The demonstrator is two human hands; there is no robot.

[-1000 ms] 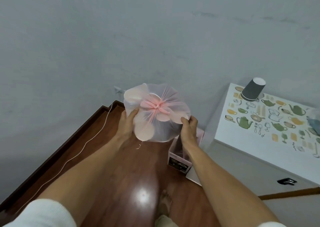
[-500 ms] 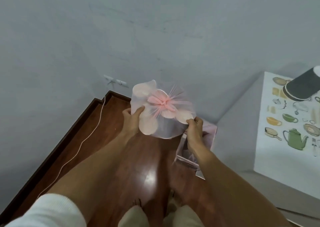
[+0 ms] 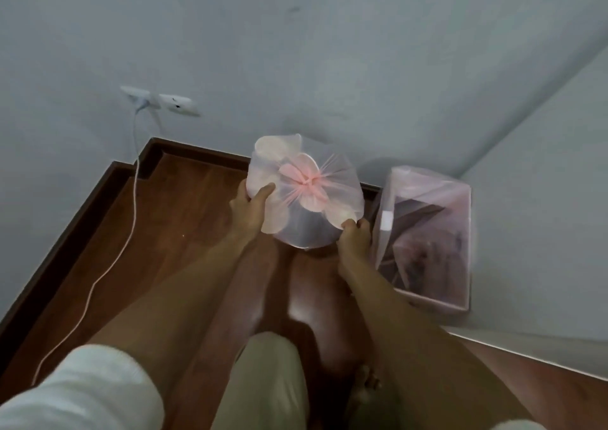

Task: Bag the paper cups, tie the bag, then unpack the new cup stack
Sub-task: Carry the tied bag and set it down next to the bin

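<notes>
A translucent pink bag (image 3: 304,229), knotted at the top with its handle loops spread like petals, hangs low over the wooden floor. Something dark shows faintly through its lower part; the cups inside cannot be made out. My left hand (image 3: 250,207) grips the bag's left side, thumb on top. My right hand (image 3: 353,237) pinches its lower right edge. Both arms reach forward and down.
A square bin (image 3: 427,295) lined with a pink bag stands right of the bag, against a white cabinet side (image 3: 543,232). A white cable (image 3: 131,206) runs from wall sockets (image 3: 161,102) across the brown floor (image 3: 184,232). My knee and bare foot show below.
I have bent lower and turned left: the bag has come down toward the floor beside the bin. The patterned tabletop and its dark cup have left the view.
</notes>
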